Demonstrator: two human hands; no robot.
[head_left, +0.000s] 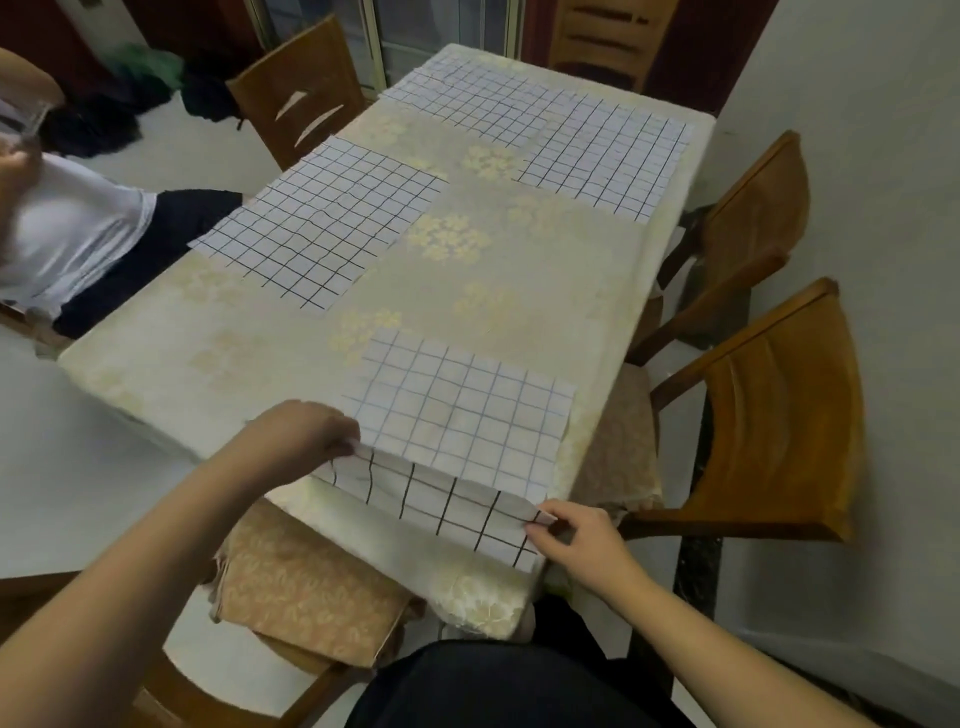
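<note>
A white cloth with a dark grid (457, 415) lies at the near edge of the table, its near part folded over so the paler back faces up. My left hand (306, 431) pinches the fold's left corner. My right hand (566, 530) pinches the right corner, at the table's near right edge. A strip of the printed side (436, 499) shows below the fold.
The table (519, 291) carries a pale floral tablecloth. Three more grid cloths lie flat on it: one at mid left (322, 223), one at the far right (608, 156), one at the far end (467, 98). Wooden chairs (753, 415) stand around. Another person (67, 228) sits at the left.
</note>
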